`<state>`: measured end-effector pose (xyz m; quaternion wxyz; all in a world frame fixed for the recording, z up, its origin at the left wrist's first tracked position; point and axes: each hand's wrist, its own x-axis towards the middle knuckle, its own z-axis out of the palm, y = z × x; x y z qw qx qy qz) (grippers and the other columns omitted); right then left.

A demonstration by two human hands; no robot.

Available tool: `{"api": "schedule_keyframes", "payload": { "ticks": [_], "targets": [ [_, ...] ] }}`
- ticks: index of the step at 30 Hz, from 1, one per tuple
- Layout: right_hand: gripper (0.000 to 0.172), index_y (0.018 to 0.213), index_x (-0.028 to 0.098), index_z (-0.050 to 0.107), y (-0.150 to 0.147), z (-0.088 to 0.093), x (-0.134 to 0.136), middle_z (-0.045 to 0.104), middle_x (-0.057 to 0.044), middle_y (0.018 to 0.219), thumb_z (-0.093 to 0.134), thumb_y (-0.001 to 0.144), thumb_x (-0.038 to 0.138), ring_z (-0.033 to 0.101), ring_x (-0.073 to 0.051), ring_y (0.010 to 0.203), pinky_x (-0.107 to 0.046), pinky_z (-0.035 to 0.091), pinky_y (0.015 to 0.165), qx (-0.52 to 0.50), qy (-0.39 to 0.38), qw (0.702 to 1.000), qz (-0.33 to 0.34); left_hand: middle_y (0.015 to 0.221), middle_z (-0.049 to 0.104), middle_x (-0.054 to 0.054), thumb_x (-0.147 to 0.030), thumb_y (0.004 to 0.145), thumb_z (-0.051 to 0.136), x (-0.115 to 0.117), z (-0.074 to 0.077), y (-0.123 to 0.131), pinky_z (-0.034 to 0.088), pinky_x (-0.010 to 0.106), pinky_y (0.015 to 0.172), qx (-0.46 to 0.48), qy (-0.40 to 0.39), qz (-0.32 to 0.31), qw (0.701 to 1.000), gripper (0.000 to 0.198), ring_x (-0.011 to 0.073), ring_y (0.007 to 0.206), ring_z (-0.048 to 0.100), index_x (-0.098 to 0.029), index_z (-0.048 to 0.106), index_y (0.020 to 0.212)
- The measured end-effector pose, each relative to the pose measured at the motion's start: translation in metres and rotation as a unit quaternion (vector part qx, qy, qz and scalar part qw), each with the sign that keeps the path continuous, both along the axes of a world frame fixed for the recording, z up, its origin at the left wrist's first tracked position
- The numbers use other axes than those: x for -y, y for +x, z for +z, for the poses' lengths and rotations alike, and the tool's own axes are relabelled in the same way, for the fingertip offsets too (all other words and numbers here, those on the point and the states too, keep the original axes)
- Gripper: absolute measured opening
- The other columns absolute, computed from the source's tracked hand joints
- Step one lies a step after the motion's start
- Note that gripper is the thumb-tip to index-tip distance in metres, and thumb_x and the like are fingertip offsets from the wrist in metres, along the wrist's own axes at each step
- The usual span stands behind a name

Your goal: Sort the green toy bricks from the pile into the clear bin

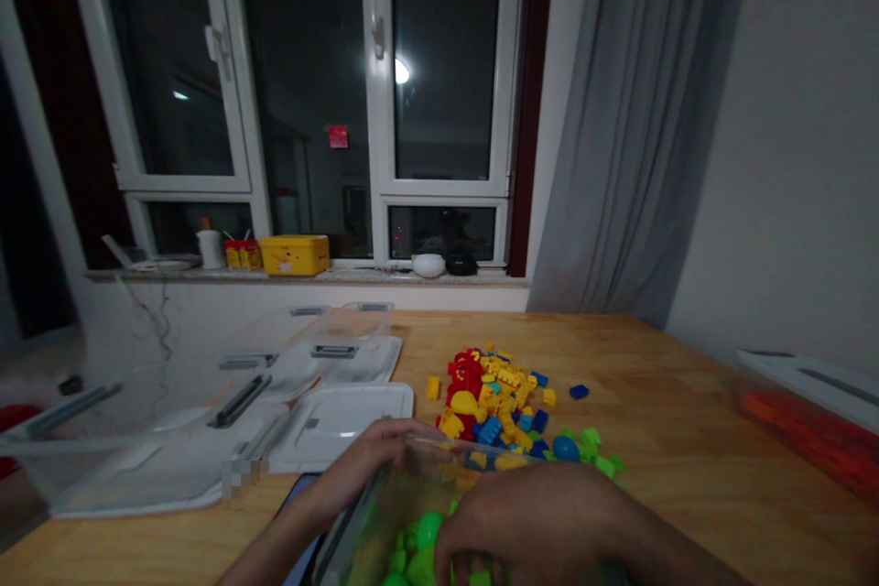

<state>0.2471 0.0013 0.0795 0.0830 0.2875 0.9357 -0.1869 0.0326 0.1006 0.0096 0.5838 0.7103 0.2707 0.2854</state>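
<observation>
Close in front of me is a clear plastic box point(363, 499) with bright green toy bricks point(420, 563) and a green ball-like piece point(429, 529) inside. My left hand point(391, 441) is closed on the box's far left corner, its fingertips partly hidden behind the rim. Down inside the box, my right hand point(528, 513) is curled among the green bricks; what its fingers hold is hidden. Just beyond the box lies a pile of yellow and blue bricks point(512, 375), with a red toy figure point(465, 380) at its left and more green bricks point(604, 458) at its right.
Several clear boxes point(137, 421) and white lids point(343, 412) cover the table's left side. A lidded box with orange contents point(817, 430) stands at the right edge. A dark flat object point(302, 499) lies under my left forearm. Behind is a windowsill with a yellow box point(295, 255).
</observation>
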Motion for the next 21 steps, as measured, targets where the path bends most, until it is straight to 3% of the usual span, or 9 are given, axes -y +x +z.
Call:
{"api": "schedule_keyframes", "payload": {
  "ticks": [5,8,11,14,17,20,21],
  "targets": [
    [0.035,0.121,0.025,0.063,-0.002,0.009,0.008,0.070,-0.002,0.122,0.062,0.087,0.029,0.065,-0.016,0.109,-0.022,0.045,0.092,-0.176,0.001,0.983,0.043,0.112,0.075,0.005,-0.012,0.063,0.046,-0.001,0.000,-0.002,0.044,0.041,0.096,-0.005,0.021,0.002,1.000,0.052,0.0290,0.104,0.065,-0.018,0.074,0.107],
    [0.025,0.111,0.026,0.068,0.015,0.020,0.011,0.071,0.000,0.117,0.061,0.088,0.026,0.065,-0.016,0.106,-0.024,0.045,0.095,-0.277,0.039,0.959,-0.039,0.113,0.075,0.005,-0.012,0.063,0.047,-0.003,-0.001,-0.002,0.042,0.042,0.100,-0.007,0.025,0.001,1.000,0.052,0.0298,0.107,0.064,-0.019,0.074,0.107],
    [0.018,0.100,0.024,0.071,0.053,0.019,-0.005,0.074,-0.002,0.103,0.057,0.090,0.030,0.066,-0.017,0.097,-0.029,0.047,0.091,-0.330,0.128,0.917,-0.186,0.113,0.075,0.005,-0.012,0.061,0.047,-0.006,-0.003,-0.001,0.041,0.044,0.100,-0.007,0.019,-0.015,1.000,0.052,0.0310,0.108,0.063,-0.019,0.074,0.105],
    [0.023,0.097,0.020,0.070,0.104,-0.006,-0.037,0.074,-0.006,0.101,0.055,0.089,0.036,0.065,-0.021,0.096,-0.032,0.048,0.086,-0.353,0.203,0.844,-0.348,0.114,0.075,0.006,-0.013,0.063,0.047,-0.007,-0.004,-0.001,0.040,0.045,0.102,0.005,0.006,-0.031,0.999,0.052,0.0309,0.109,0.064,-0.019,0.074,0.107],
    [0.028,0.095,0.016,0.069,0.149,-0.048,-0.066,0.073,-0.010,0.098,0.053,0.087,0.038,0.065,-0.023,0.092,-0.032,0.049,0.081,-0.352,0.194,0.794,-0.455,0.114,0.075,0.006,-0.012,0.063,0.046,-0.005,-0.004,0.000,0.041,0.045,0.102,0.014,-0.009,-0.034,0.999,0.053,0.0300,0.106,0.065,-0.019,0.073,0.108],
    [0.031,0.097,0.016,0.069,0.177,-0.088,-0.078,0.074,-0.009,0.094,0.049,0.087,0.038,0.065,-0.023,0.088,-0.032,0.049,0.079,-0.317,0.182,0.782,-0.505,0.112,0.075,0.007,-0.012,0.063,0.047,-0.003,-0.003,0.000,0.044,0.045,0.099,0.024,-0.019,-0.037,0.999,0.052,0.0307,0.106,0.066,-0.018,0.073,0.107],
    [0.031,0.097,0.016,0.069,0.183,-0.097,-0.079,0.074,-0.009,0.095,0.049,0.087,0.038,0.065,-0.023,0.088,-0.032,0.049,0.078,-0.303,0.175,0.794,-0.497,0.112,0.075,0.007,-0.012,0.063,0.047,-0.003,-0.003,0.000,0.045,0.045,0.098,0.026,-0.021,-0.038,0.999,0.052,0.0310,0.105,0.066,-0.017,0.073,0.107]
  ]
}}
